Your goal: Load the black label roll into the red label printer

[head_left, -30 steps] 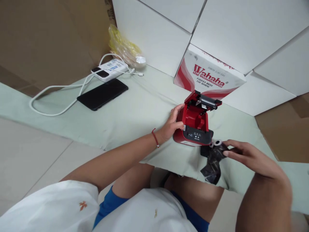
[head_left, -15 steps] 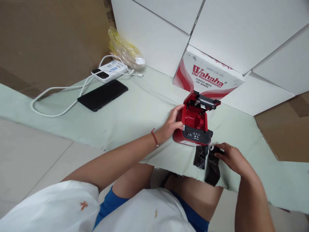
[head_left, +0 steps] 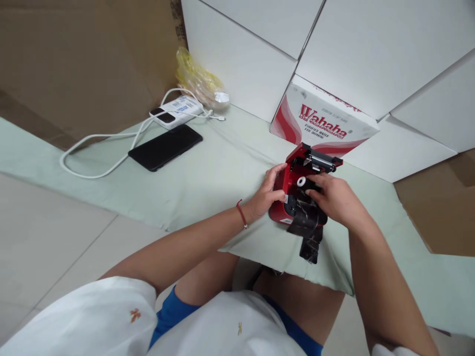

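A small red label printer (head_left: 277,214) stands on the cloth-covered table with its lid (head_left: 319,160) raised. My left hand (head_left: 264,196) grips the printer's left side, thumb on the front corner and fingers behind. In my right hand (head_left: 334,197) is a black paper roll (head_left: 306,188) with a white core, pinched between thumb and fingers inside the printer's compartment. The roll's loose black tail hangs over the front panel and hides most of the buttons. Below it a dark, creased strip (head_left: 310,248) lies on the cloth at the printer's front.
Behind the printer a white-and-red Wahaha carton (head_left: 322,121) leans on white panels. To the left lie a black phone (head_left: 166,147), a white power bank (head_left: 178,111) with a looped white cable (head_left: 97,176), and a yellowish plastic bag (head_left: 200,81). A cardboard box (head_left: 438,202) stands at right.
My right hand has moved up and left, carrying the black roll from beside the printer into its open compartment. My left hand keeps its hold. The view has shifted slightly.
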{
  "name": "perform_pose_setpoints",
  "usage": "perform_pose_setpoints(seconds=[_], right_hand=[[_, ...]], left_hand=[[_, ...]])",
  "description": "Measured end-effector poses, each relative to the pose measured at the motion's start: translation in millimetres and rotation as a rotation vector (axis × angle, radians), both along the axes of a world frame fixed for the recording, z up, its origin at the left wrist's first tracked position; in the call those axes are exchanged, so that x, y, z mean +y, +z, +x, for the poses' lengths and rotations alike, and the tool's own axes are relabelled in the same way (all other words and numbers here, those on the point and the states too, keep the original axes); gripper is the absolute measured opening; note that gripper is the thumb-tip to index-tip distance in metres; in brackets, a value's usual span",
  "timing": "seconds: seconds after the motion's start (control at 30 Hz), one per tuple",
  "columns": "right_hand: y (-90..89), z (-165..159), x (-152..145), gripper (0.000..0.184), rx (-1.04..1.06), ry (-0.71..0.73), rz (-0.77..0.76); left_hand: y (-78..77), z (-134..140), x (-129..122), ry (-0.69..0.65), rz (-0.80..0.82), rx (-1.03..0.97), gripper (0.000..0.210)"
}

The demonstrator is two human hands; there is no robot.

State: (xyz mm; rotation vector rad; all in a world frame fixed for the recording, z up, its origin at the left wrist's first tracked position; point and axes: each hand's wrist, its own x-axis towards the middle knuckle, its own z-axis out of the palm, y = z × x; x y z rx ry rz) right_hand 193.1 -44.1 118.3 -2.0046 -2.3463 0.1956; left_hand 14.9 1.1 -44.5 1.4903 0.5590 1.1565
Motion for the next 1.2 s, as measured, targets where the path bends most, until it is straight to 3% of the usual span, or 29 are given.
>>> perform_pose_setpoints(seconds=[0.13,0.2,0.27,0.37,0.47,0.57,0.67,0.77,0.83,0.9,1.03,1.2], right_hand=[[-11.2,-21.2,16.3,0.045,-0.228,-0.054,-0.114],[-11.7,-26.0,20.3,0.042,-0.257,-0.066,-0.138],[-13.3,-28.5,24.6,0.041,-0.266,-0.076,-0.147],[-18.2,-30.4,31.8,0.038,-0.268,-0.092,-0.161],[-21.6,-30.6,35.9,0.035,-0.242,-0.099,-0.159],[-15.4,-27.7,29.4,0.042,-0.181,-0.058,-0.15],[3.7,-21.8,12.4,0.038,0.091,0.057,-0.126],[23.6,-13.6,0.6,0.029,0.401,0.035,0.137],[27.5,-6.5,3.9,0.033,0.382,-0.008,0.399],[21.4,1.6,14.0,0.039,0.258,0.024,0.537],[-1.2,10.8,22.3,0.052,0.126,0.066,0.467],[-10.2,1.3,-22.5,0.047,0.208,0.034,0.436]], left_hand=[[7.5,-2.2,-3.6,-0.015,-0.116,-0.074,0.088],[13.8,-5.3,-7.8,0.022,-0.071,-0.054,0.084],[21.4,-9.8,-14.7,0.133,0.095,0.011,0.077],[31.8,-15.7,-28.5,0.321,0.543,0.124,0.064],[37.6,-16.4,-41.3,0.414,0.945,0.199,0.043],[39.6,-13.5,-49.1,0.467,1.121,0.271,0.028],[40.9,-11.4,-52.4,0.488,1.176,0.299,0.026],[43.0,-10.8,-54.4,0.498,1.187,0.328,0.027],[44.4,-10.4,-55.5,0.498,1.187,0.35,0.027],[45.3,-9.8,-56.3,0.496,1.179,0.361,0.028],[44.8,-9.5,-56.4,0.506,1.159,0.374,0.029],[43.1,-10.6,-56.4,0.519,1.163,0.378,0.031]])
